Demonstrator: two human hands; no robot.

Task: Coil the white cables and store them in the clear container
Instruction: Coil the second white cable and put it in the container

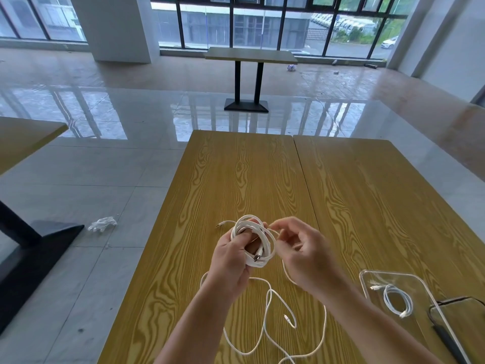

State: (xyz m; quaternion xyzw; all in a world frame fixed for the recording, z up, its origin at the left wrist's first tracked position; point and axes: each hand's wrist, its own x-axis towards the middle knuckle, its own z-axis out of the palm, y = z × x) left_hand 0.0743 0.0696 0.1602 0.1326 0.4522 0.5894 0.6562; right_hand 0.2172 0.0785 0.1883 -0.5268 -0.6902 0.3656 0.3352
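My left hand (232,261) grips a coil of white cable (256,239) above the wooden table (236,179), with one plug end hanging inside the loops. My right hand (301,253) pinches a thin strand of that cable beside the coil. A loose white cable (270,311) lies uncoiled on the table under my forearms. At the right stands the clear container (367,278), and a coiled white cable (396,300) lies inside it.
A dark-edged flat object (462,319) lies at the right edge next to the container. A second wooden table (380,193) adjoins on the right. Another table (250,55) stands far off by the windows. A crumpled white glove (102,224) lies on the floor at left.
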